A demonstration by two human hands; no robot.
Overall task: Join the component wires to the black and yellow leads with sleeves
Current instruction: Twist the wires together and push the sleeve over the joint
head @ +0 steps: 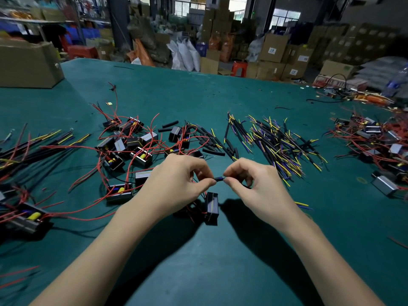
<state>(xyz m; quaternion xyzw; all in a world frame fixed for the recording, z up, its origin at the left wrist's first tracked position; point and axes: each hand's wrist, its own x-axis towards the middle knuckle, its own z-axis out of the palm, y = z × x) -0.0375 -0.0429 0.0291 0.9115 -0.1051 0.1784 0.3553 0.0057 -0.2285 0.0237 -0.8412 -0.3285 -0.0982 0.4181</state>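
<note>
Above the near green counter (198,272), the left hand (176,186) and right hand (260,186) are pinching a black sleeve (219,179) between them. Loose leads (278,142) are lying beyond. Cardboard boxes (273,49) are filling the far room.

hands (174,180): 2 | held sleeve (219,179): 1 | hanging component (212,207): 1 | lead piles (278,146): uncountable

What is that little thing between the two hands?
In the head view, a short black sleeve bridges the gap, pinched by the left hand and the right hand.
</note>
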